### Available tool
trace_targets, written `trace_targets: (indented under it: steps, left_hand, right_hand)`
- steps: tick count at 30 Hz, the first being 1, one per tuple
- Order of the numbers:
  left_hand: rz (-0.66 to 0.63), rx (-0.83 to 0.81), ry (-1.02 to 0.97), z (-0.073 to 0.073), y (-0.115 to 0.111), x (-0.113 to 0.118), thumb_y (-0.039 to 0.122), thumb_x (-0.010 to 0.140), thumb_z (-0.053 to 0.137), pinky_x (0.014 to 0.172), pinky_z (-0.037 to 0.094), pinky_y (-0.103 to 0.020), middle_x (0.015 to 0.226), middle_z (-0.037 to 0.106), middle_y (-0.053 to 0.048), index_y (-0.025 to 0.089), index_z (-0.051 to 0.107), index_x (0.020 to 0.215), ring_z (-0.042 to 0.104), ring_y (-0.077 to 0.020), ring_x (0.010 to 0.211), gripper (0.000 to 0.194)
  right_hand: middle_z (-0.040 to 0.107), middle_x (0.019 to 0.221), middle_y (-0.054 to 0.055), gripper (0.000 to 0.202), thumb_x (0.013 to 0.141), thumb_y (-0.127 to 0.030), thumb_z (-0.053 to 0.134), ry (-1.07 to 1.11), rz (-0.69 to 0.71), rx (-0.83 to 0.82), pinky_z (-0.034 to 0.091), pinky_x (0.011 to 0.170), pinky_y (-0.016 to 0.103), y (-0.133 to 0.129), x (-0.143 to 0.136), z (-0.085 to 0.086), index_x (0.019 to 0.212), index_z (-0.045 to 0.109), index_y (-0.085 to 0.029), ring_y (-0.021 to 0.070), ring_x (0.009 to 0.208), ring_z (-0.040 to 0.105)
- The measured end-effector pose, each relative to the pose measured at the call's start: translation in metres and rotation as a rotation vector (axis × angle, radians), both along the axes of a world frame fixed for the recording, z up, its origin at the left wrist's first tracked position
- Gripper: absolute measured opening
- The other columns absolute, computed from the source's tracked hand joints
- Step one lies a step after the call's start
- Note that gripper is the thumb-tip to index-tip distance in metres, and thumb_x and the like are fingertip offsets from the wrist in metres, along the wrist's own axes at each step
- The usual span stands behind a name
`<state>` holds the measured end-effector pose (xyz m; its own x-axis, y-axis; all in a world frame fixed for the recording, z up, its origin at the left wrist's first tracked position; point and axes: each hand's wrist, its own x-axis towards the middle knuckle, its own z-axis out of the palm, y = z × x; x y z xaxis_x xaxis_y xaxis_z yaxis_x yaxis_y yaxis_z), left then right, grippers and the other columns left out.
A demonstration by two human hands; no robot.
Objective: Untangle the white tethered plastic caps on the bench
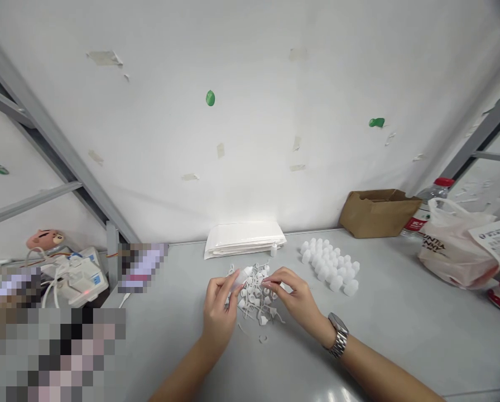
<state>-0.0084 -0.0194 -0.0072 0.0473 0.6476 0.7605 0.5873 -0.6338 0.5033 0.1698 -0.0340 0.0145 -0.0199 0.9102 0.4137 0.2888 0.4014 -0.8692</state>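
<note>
A small white plastic bottle (pixel 240 278) with a narrow tip is gripped between the thumb and fingers of my left hand (pixel 220 310), tilted up to the right. My right hand (pixel 294 293), with a metal watch on its wrist, is closed in a pinch over the pile; whatever its fingertips hold is too small to name. Between and below both hands lies a loose pile of white caps (pixel 256 301) with thin tails. One small bottle with a tip (pixel 274 250) stands upright behind the pile. To the right, several translucent white bottles (pixel 329 265) stand in close rows.
A stack of white flat packets (pixel 244 237) lies against the wall. At the back right are a brown paper bag (pixel 378 215), a red-capped bottle (pixel 426 206) and a plastic carrier bag (pixel 455 245). A power strip with cables (pixel 80 279) is at left. Small scraps (pixel 263 339) lie in front.
</note>
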Motion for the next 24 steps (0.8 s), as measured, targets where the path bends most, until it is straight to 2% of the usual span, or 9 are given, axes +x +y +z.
trace_targets:
  steps: [3, 8, 16, 24]
  left_hand:
    - [-0.121, 0.023, -0.017, -0.0014, -0.0021, 0.0001, 0.013, 0.085, 0.044, 0.066, 0.056, -0.022, 0.086, 0.05, -0.002, 0.028, 0.056, 0.114, 0.058, -0.0112, 0.077, 0.034]
    - [-0.28, -0.051, -0.051, -0.0063, -0.0039, 0.0008, 0.009, 0.087, 0.039, 0.075, 0.058, -0.026, 0.096, 0.049, -0.003, 0.032, 0.054, 0.116, 0.058, -0.0142, 0.094, 0.04]
    - [-0.346, -0.084, -0.048, -0.0061, -0.0043, 0.0005, 0.004, 0.085, 0.037, 0.078, 0.058, -0.026, 0.098, 0.045, -0.002, 0.037, 0.05, 0.119, 0.056, -0.0134, 0.097, 0.049]
    - [-0.359, -0.088, -0.034, -0.0037, -0.0019, -0.0013, 0.002, 0.085, 0.037, 0.08, 0.057, -0.025, 0.099, 0.043, -0.001, 0.039, 0.047, 0.121, 0.055, -0.012, 0.097, 0.053]
  right_hand:
    - [0.061, 0.076, 0.005, 0.016, 0.084, -0.03, 0.052, -0.135, -0.027, 0.133, 0.046, 0.067, 0.031, 0.0011, 0.0046, -0.0026, 0.081, 0.065, -0.022, 0.0176, 0.073, 0.056]
    - [0.062, 0.076, 0.006, 0.014, 0.086, -0.026, 0.051, -0.3, -0.064, 0.27, 0.045, 0.067, 0.034, 0.0055, 0.0086, -0.0088, 0.085, 0.064, -0.021, 0.0184, 0.073, 0.055]
    - [0.062, 0.072, 0.005, 0.014, 0.086, -0.024, 0.05, -0.417, -0.092, 0.351, 0.042, 0.064, 0.032, 0.0065, 0.0116, -0.0056, 0.083, 0.063, -0.02, 0.0163, 0.068, 0.054]
    - [0.061, 0.07, 0.003, 0.009, 0.085, -0.018, 0.053, -0.425, -0.088, 0.433, 0.041, 0.064, 0.03, 0.0085, 0.0107, -0.0091, 0.081, 0.061, -0.018, 0.0147, 0.066, 0.053]
